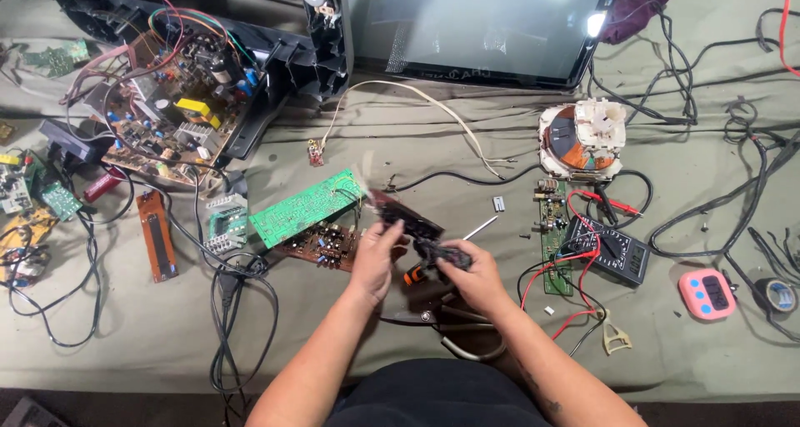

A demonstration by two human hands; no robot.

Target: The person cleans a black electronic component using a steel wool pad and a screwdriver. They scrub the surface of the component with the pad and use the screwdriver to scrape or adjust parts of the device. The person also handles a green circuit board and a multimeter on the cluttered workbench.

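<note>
A dark circuit board point(410, 220) was gripped by the left hand point(377, 256) and right hand point(472, 274), both closed on it. A green board point(307, 208) lay just left, a multimeter point(615, 249) right, a screwdriver point(442, 252) beneath.

I see two bare arms with no sleeves. The left hand point(375, 256) and the right hand point(477, 279) wear no gloves and no rings that I can see. The right forearm has small dark marks near the elbow. Dark clothes cover the lap below.
</note>
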